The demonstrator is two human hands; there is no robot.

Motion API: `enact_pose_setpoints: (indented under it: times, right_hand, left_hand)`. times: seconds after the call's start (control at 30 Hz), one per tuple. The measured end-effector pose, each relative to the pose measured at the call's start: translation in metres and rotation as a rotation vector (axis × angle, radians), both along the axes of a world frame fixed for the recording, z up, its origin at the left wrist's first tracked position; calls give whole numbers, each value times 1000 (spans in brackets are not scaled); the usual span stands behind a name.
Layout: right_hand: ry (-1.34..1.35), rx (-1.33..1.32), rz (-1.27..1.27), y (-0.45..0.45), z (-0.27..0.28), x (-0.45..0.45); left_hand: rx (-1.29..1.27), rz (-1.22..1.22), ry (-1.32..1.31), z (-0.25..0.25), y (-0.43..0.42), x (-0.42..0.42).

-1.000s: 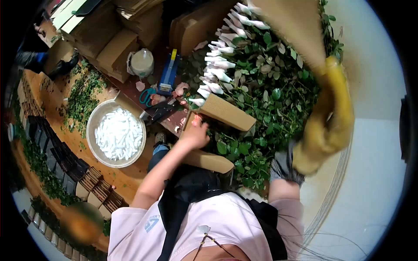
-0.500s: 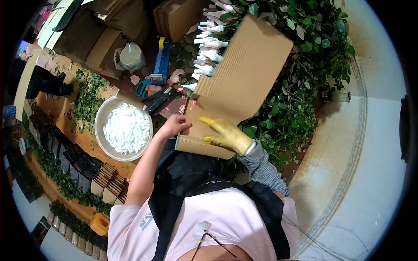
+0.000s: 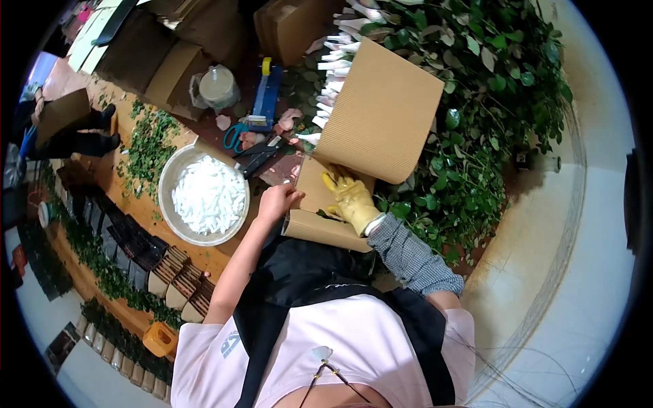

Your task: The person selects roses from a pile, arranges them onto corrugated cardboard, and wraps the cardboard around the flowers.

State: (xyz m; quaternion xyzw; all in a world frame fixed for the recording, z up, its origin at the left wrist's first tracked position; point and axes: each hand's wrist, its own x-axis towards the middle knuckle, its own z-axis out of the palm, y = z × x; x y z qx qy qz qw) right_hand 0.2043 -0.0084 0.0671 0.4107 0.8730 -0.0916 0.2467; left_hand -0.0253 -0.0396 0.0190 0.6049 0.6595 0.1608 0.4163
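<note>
A sheet of corrugated cardboard (image 3: 389, 112) lies in front of me, its large upper flap raised and a narrow lower flap folded up along the near edge. My left hand (image 3: 277, 202), bare, is at the sheet's left edge with its fingers curled closed; whether they pinch the edge is hard to see. My right hand (image 3: 352, 204), in a yellow rubber glove, lies on the inner face between the flaps, fingers apart and holding nothing. Flower heads in white netting (image 3: 337, 58) stick out beyond the upper flap, partly hidden by it.
To the left stands a round tub (image 3: 163, 194) of small white tubes. Beyond are pliers-like black cutters (image 3: 262, 156), teal scissors (image 3: 233, 138), a blue tape dispenser (image 3: 266, 95) and stacked cardboard (image 3: 173, 75). Leafy stems (image 3: 469, 149) pile at right. Another person (image 3: 81, 132) holds cardboard.
The upper flap has tipped down and now looks shorter. My right hand has moved deeper onto the inner face. My left hand stays at the edge. The other person's cardboard has turned.
</note>
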Motion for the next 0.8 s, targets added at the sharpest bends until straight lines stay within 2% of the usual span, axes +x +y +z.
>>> enact_pose_setpoints:
  times: [0.1,0.17,0.23,0.27,0.33,0.4,0.43,0.53,0.6,0.67,0.8]
  right_hand:
    - [-29,-46,-42,1,0,0]
    - [4,-92,-101,2,3,-4]
    - [73,-197,-184,5,11,-5]
    - [164,-152,-179,2,5,0]
    - [161,-142,-183,3,11,-4]
    - [157,-134,-184,6,16,-4]
    - [107,-209,-222,10,25,-9]
    - [67,-185,-171,8,15,-5]
    - [47,-191,-168,10,15,-5]
    - [98,-152,-168,6,6,0]
    - [228,-98,-154,3,8,3]
  left_hand:
    - [22,-47,59,5,7,-10]
    - [23,-157,32,40,17,-27]
    - [271,61,-3,85,44,-65]
    - [442,156,18,98,60,-86]
    - [733,283,239,132,98,-139]
    - [870,343,480,147,139,-189]
    - [851,366,518,147,160,-209]
    - [771,308,733,122,201,-244]
    - [625,274,835,117,208,-245]
    - [477,268,773,125,213,-245]
    - [541,333,687,150,204,-242]
